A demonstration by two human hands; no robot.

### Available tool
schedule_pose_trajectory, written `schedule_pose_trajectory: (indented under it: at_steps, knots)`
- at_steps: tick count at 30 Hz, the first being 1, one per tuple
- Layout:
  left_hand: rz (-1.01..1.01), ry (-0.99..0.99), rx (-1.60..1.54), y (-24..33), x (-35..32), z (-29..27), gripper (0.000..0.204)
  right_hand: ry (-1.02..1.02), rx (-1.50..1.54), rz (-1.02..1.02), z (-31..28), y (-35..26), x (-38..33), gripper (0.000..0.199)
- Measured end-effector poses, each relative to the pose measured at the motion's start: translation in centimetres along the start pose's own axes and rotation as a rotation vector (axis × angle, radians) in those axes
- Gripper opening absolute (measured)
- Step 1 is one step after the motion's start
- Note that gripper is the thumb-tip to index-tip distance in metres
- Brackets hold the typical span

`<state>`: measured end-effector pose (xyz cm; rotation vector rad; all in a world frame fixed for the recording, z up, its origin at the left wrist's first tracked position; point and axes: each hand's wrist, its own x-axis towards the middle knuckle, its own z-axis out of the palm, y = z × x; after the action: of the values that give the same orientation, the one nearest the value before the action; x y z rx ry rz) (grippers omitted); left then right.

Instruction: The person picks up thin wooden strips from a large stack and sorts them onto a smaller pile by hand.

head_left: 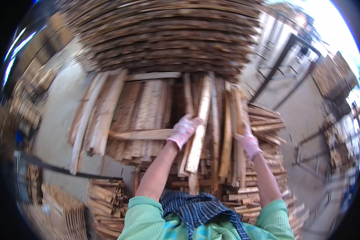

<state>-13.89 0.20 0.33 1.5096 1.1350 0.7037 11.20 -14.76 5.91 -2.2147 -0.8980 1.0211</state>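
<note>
Pale, stained work gloves cover both my hands. My left hand (185,130) is closed at the left edge of a bright, rough wooden board (199,140), its fingers bent over that edge. To the right, my right hand (249,143) has its thumb and fingers around the side of a narrow wooden board (240,112) at the end of the row. Several loose boards (225,140) lie lengthwise between my hands. A crosswise slat (148,135) runs to my left wrist. Blur hides the fingertips in part.
A tall stack of layered boards (168,40) rises directly ahead. Long boards (98,114) overhang at left. Short wood pieces are piled at lower left (106,208) and beside my right arm (264,124). A dark metal frame (274,68) stands at right, a dark bar (68,170) at left.
</note>
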Motion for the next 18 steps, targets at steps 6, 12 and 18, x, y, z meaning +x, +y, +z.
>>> schedule_pose_trajectory:
  at_steps: [6,12,18]
  knots:
    - [-0.067,-0.068,-0.218,8.2,-8.5,-11.3,0.056,0.057,0.283,-0.319,-1.2,7.0,2.2,0.078]
    - [-0.088,0.376,0.963,6.7,-3.6,-23.7,0.048,-0.009,0.294,-0.419,0.2,-3.6,-0.4,0.082]
    - [-0.07,0.305,1.483,-1.7,0.4,-26.7,0.048,-0.197,0.169,-0.326,9.9,-20.2,-4.3,0.086]
